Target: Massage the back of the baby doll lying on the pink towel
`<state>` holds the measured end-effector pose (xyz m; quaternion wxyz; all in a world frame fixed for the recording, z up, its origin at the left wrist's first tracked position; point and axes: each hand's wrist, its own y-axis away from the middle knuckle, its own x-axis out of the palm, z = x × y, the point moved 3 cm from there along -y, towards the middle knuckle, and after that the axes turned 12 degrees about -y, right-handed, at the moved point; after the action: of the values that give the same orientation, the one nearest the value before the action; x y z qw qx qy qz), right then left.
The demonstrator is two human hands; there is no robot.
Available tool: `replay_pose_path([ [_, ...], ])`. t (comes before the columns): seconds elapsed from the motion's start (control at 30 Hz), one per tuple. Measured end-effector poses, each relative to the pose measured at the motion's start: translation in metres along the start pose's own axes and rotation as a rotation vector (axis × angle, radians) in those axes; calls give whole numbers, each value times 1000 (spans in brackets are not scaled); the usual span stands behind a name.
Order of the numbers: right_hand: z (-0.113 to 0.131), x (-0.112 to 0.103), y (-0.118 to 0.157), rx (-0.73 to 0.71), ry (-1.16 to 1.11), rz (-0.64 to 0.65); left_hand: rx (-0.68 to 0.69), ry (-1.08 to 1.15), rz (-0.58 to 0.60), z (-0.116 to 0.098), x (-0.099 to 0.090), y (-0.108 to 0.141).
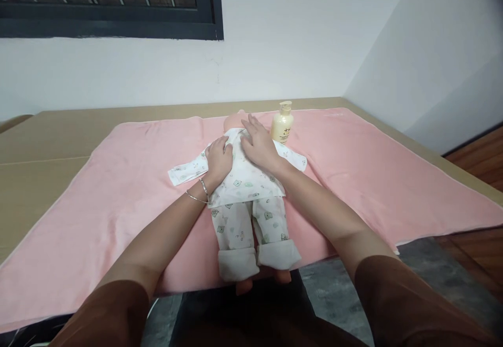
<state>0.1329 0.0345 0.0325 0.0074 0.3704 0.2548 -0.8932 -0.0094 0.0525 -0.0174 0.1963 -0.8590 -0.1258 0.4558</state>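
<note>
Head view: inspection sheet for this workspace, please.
Surface: tan table covered by a pink towel that overhangs the near edge.
Job's things: doll in printed white top and trousers, lying lengthwise on the towel, feet toward the camera.
Clutter: pale yellow pump bottle upright beside the doll's head.
Grips: left hand and right hand flat, palms down on the doll's upper body; bracelets on left wrist.
Cables: nothing seen.
Surroundings: white walls, dark-framed window, wood floor at right.
</note>
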Motion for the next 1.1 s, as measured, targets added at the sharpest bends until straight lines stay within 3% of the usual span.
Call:
replay_pose_path([
  [0.17,-2,19,4,21,67,169,14,-20,-2,4,1,-3],
  [0.27,-2,23,5,45,75,191,106,-2,19,12,-2,-9],
  [0.37,1,17,3,53,27,202,125,34,54,19,-9,-14],
  [0.47,4,0,-4,70,-97,125,64,70,65,12,-20,-13],
  [0.63,0,-48,-24,25,-153,-197,16,395,74,-32,-30,-18],
  [0.77,-25,-90,-38,-4,14,-385,-88,746,271,-73,-21,-43],
  [0.9,-57,-108,-50,23,176,-377,-224,939,448,-105,-7,-72],
  [1.1,-74,-82,-53,209,125,-164,-406,1249,586,-143,22,-87],
])
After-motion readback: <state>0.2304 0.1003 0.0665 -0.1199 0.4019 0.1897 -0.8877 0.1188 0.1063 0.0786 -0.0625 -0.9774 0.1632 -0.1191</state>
